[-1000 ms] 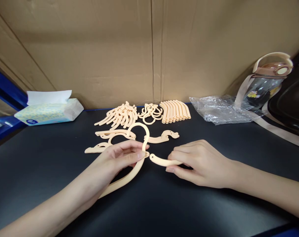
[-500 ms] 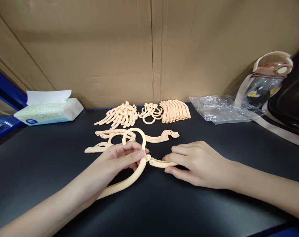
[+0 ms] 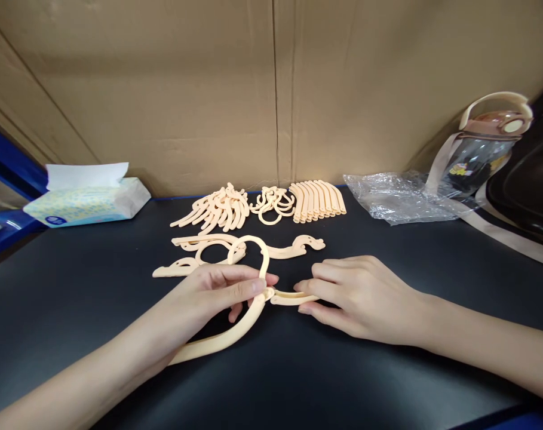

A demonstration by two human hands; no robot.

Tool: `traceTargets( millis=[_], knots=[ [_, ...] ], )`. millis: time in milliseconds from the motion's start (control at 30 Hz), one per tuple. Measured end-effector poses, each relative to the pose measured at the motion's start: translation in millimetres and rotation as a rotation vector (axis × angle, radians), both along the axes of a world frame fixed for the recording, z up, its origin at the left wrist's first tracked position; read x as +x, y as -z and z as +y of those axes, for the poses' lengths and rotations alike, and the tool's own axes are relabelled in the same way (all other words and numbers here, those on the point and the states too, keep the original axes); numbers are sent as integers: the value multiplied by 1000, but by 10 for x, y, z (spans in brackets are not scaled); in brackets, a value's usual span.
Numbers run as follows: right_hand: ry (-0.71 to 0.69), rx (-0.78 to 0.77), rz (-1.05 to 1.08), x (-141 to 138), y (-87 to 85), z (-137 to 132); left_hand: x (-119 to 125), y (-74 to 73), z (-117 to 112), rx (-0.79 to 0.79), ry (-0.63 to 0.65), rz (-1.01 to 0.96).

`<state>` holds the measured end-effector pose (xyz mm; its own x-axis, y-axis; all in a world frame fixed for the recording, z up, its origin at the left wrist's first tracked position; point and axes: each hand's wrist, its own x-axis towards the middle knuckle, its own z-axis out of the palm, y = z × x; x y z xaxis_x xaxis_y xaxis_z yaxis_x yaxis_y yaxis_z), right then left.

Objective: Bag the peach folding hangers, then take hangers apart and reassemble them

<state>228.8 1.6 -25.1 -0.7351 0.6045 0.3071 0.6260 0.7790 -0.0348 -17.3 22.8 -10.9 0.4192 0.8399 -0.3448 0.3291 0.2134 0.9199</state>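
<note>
My left hand (image 3: 212, 295) pinches a cream plastic hanger piece (image 3: 226, 337) with a hook at its top, just below the hook (image 3: 253, 245). My right hand (image 3: 365, 295) grips a short curved cream arm piece (image 3: 287, 297), most of it hidden under the fingers. The arm piece's tip touches the joint of the hooked piece. Both pieces lie low over the black tabletop (image 3: 271, 382).
Behind lie more cream parts: a heap of arms (image 3: 217, 212), hooks (image 3: 273, 206), a row of straight pieces (image 3: 318, 200), and loose parts (image 3: 298, 246). A tissue box (image 3: 85, 200) stands far left; a plastic bag (image 3: 399, 197) and a bottle (image 3: 484, 146) far right. Cardboard forms the back wall.
My right hand has moved the short arm piece left until its tip meets the hooked piece. My left hand has tilted the hooked piece slightly and lowered it.
</note>
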Motion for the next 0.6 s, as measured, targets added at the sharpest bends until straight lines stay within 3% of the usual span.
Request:
traceTargets(
  millis=[333, 600],
  knots=[
    [-11, 127, 16, 0, 36, -14, -9, 33, 41, -18, 98, -49],
    [4, 199, 8, 8, 39, -22, 2, 28, 34, -24, 91, -57]
  ],
)
